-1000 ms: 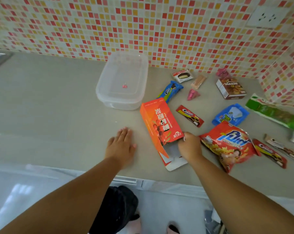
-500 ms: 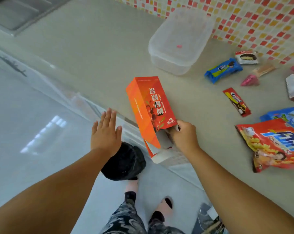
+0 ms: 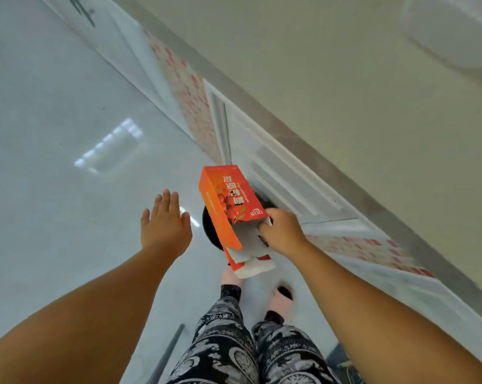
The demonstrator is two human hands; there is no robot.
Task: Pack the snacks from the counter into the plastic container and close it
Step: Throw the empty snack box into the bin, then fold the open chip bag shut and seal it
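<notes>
A glossy pale floor [image 3: 54,134] fills the left side of the view, with a bright window-like reflection on it. Over that floor the left hand [image 3: 164,225] hangs in the air, palm down, fingers straight and close together, thumb out to the side; it holds nothing and touches nothing, and its bare forearm runs back to the lower left corner. Just to its right is the orange box [image 3: 228,206], off the counter and held above a dark round bin [image 3: 210,228] that shows only as a black edge behind it. The box is tilted, its closed end pointing up and away, its open end toward the person with white inner flaps hanging loose below. The right hand [image 3: 282,231] grips the box at that open end, fingers curled round the edge of the cardboard, the forearm reaching in from the lower right. Beneath the box are the person's patterned trousers [image 3: 234,345] and pale slippers [image 3: 282,299] on the floor. Right of the hands runs a white cabinet front [image 3: 284,173], partly reflecting red and orange tiles, and above it the beige counter [image 3: 345,92] slants across the upper right. At the top right corner, on the counter and well apart from both hands, sits the plastic container [image 3: 453,26], blurred and cut by the frame edge.
</notes>
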